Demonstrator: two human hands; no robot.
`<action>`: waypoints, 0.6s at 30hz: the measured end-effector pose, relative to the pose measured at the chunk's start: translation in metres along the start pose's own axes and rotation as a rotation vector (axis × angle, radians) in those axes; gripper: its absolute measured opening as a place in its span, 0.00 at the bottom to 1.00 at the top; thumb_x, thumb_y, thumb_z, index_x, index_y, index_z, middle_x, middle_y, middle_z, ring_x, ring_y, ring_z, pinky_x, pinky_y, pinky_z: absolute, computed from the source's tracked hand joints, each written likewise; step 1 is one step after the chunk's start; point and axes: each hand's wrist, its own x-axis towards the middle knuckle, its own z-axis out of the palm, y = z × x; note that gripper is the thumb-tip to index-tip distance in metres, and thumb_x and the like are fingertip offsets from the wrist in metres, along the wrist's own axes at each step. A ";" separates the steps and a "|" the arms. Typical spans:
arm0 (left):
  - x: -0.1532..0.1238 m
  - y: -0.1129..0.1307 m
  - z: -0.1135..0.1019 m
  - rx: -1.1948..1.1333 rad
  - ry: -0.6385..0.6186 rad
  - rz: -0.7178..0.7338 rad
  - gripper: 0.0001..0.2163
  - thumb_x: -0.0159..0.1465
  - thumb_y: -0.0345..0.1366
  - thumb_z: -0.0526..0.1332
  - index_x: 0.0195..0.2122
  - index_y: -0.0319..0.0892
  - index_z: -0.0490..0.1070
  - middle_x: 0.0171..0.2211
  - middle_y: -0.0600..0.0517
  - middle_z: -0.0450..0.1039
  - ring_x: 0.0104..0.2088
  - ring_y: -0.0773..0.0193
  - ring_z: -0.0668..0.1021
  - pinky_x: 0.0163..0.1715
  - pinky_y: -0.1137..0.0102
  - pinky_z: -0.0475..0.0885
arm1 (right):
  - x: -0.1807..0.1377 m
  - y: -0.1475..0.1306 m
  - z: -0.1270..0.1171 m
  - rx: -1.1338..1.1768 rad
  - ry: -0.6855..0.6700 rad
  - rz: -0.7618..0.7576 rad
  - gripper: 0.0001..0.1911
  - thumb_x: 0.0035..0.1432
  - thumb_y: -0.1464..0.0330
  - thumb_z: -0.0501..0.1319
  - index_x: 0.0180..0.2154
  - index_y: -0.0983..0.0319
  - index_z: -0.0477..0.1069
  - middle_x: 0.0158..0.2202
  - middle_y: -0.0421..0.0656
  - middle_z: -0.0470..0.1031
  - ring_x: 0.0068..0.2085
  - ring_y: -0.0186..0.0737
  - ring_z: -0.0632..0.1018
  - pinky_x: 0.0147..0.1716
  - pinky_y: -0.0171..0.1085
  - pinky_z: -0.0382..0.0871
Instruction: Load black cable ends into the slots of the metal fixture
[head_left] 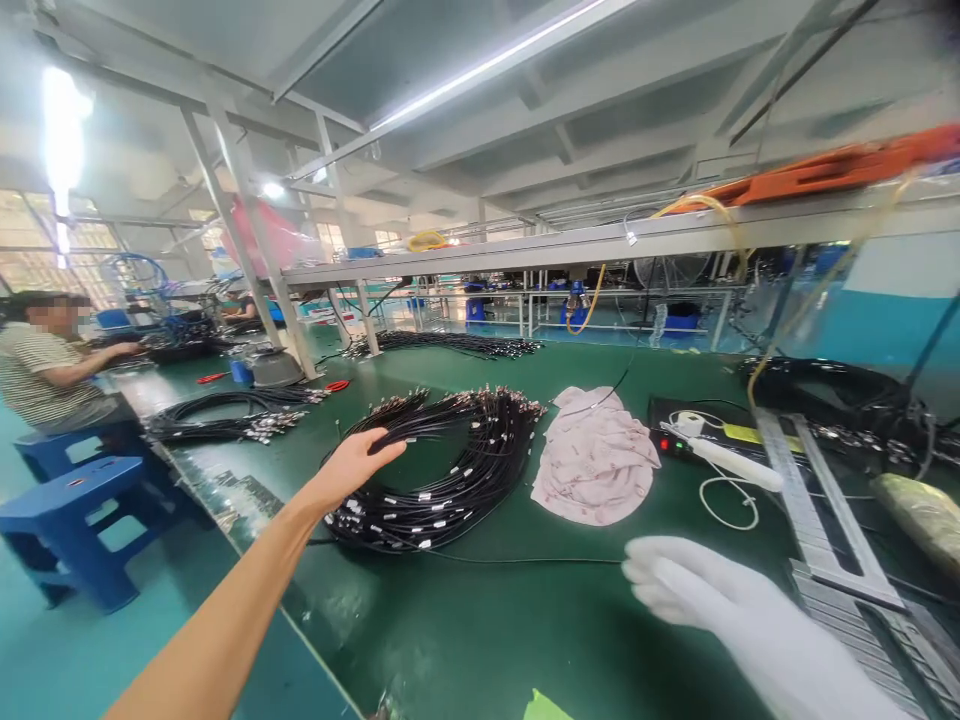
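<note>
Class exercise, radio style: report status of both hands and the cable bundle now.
Left hand bare, open, fingers on the black cable bundle. Right hand gloved, open, holding nothing, above the green table. Pink cloth beside bundle, not in the way.

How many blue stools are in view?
2. Both stand on the floor left of the table: the near stool in front, the far stool behind it, under the seated person. Others may be hidden.
</note>
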 end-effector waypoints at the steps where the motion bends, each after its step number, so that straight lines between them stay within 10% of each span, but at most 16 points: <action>1: -0.003 -0.002 0.004 -0.034 0.043 -0.018 0.39 0.51 0.60 0.59 0.53 0.31 0.68 0.59 0.37 0.64 0.59 0.45 0.68 0.60 0.60 0.60 | 0.003 -0.008 0.027 0.079 0.017 0.065 0.21 0.43 0.63 0.74 0.38 0.67 0.77 0.41 0.52 0.75 0.41 0.48 0.77 0.51 0.47 0.69; 6: -0.006 -0.007 0.013 -0.107 0.103 -0.110 0.44 0.45 0.62 0.59 0.55 0.30 0.65 0.61 0.36 0.60 0.62 0.44 0.63 0.64 0.59 0.54 | 0.042 -0.019 0.116 0.381 -0.054 0.315 0.14 0.69 0.67 0.55 0.47 0.73 0.68 0.39 0.53 0.75 0.32 0.38 0.77 0.41 0.39 0.73; 14: 0.021 -0.050 0.023 -0.164 0.052 -0.225 0.51 0.39 0.66 0.60 0.61 0.40 0.60 0.63 0.52 0.58 0.64 0.65 0.61 0.66 0.74 0.47 | 0.148 0.003 0.179 0.715 -0.089 0.305 0.27 0.69 0.53 0.53 0.53 0.72 0.59 0.39 0.53 0.72 0.38 0.44 0.78 0.39 0.45 0.74; 18: 0.021 -0.072 0.025 -0.045 -0.047 -0.116 0.45 0.46 0.69 0.60 0.57 0.40 0.62 0.62 0.48 0.60 0.61 0.55 0.63 0.58 0.68 0.58 | 0.176 -0.005 0.206 0.819 -0.105 0.250 0.22 0.68 0.52 0.55 0.45 0.67 0.60 0.39 0.50 0.72 0.40 0.41 0.78 0.38 0.40 0.74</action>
